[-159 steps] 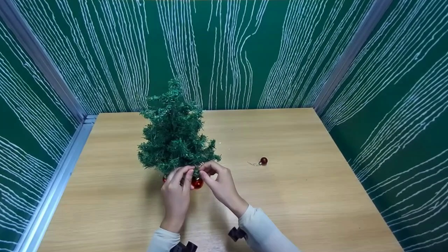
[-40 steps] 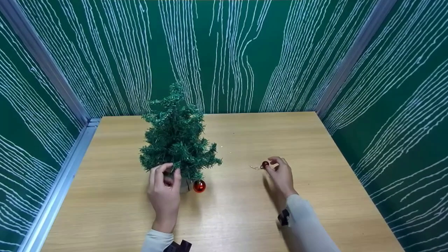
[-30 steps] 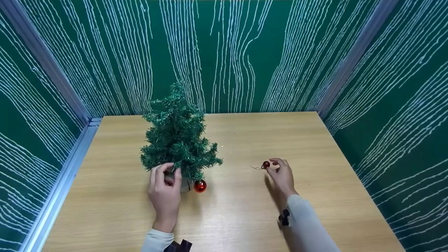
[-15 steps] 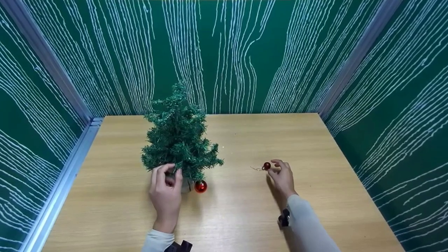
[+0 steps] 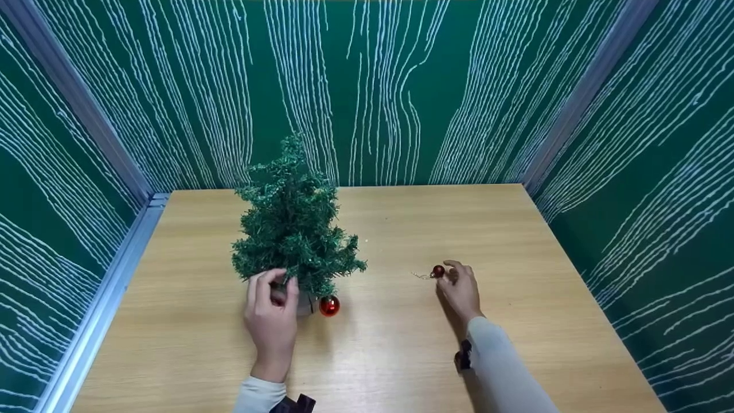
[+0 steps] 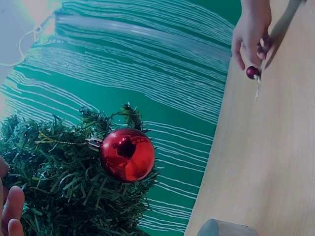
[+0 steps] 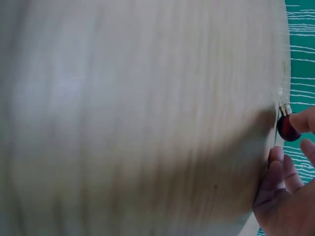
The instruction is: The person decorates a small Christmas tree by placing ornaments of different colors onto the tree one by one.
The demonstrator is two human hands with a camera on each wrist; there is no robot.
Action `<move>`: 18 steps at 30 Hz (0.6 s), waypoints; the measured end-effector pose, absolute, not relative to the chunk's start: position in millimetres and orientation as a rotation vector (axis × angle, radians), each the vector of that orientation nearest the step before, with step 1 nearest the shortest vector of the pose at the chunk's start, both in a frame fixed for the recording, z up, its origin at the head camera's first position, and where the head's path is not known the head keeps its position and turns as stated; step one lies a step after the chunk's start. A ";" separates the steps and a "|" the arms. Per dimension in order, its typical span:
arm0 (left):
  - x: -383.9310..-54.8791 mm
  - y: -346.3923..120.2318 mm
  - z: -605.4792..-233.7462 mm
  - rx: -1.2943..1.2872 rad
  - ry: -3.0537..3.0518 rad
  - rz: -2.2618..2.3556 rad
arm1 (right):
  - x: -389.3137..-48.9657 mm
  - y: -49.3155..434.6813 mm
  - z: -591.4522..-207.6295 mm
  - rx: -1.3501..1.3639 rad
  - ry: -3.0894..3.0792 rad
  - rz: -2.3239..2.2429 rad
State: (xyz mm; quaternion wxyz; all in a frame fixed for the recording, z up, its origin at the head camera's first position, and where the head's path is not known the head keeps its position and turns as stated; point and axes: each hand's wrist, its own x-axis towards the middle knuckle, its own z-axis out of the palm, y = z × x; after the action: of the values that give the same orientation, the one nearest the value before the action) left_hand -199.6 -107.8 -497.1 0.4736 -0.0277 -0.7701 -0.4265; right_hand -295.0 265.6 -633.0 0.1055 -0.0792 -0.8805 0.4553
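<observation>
A small green artificial Christmas tree (image 5: 289, 223) stands left of the middle of the table. From its lower front branch hangs a shiny red bauble (image 6: 128, 155) with a gold cord. My left hand (image 5: 271, 321) is at the lower branches, left of that bauble. Its thumb and forefinger are bent and apart, with nothing visible between them. Over to the right, a smaller dark red bauble (image 5: 438, 271) lies on the table with its gold cord trailing left. My right hand (image 5: 463, 291) is beside it, one fingertip against the bauble and the other fingers (image 7: 276, 169) loosely bent.
The light wooden table (image 5: 378, 355) is bounded at the back and sides by green walls (image 5: 384, 86) with white wavy lines. Metal posts (image 5: 590, 92) mark the corners. Both wrists carry a dark camera mount (image 5: 292, 404).
Five seconds ago both hands were at the bauble on the tree. My left hand has since shifted left; my right hand moved right to the smaller bauble. Over the last second little has moved.
</observation>
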 end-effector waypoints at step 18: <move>-200.2 -108.6 -496.8 -0.069 -1.890 -1.040 | -293.5 260.4 -632.9 -0.287 -2.739 1.098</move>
State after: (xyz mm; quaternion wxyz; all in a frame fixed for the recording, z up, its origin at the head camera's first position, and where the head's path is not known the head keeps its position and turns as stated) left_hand -200.2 -108.6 -496.8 0.4723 -0.0282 -0.7718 -0.4248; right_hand -293.5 260.4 -632.9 0.0881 -0.0966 -0.9202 0.3689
